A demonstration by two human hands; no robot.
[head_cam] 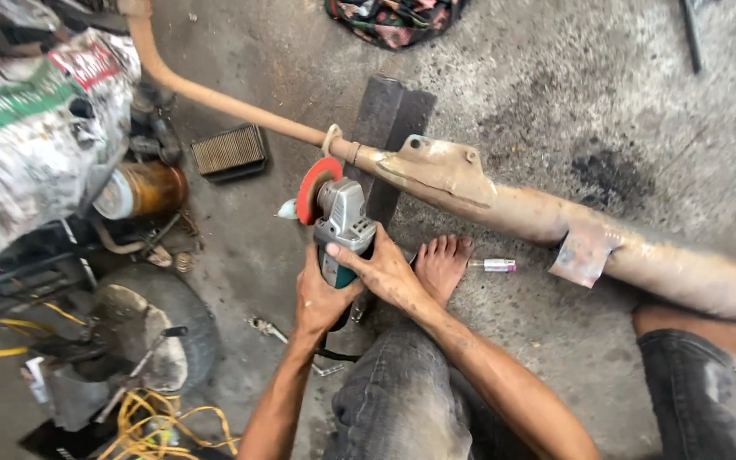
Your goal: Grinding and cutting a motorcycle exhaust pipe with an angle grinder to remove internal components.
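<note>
Head view: both hands wrapped around one angle grinder, left hand gripping the body from below, right hand over the top, fingers curled tight on it. Its red disc sits just beside the one rusty exhaust pipe, which lies on the concrete floor across a dark block. No cut or ground patch visible on the pipe; work looks barely begun. One marker beside one bare foot; one air filter.

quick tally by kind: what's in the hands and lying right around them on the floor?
Angle grinder, held by left hand and right hand: 1
Rusty exhaust pipe: 1
Dark block under pipe: 1
Air filter: 1
Small pink-ended tube: 1
Total: 5
</note>
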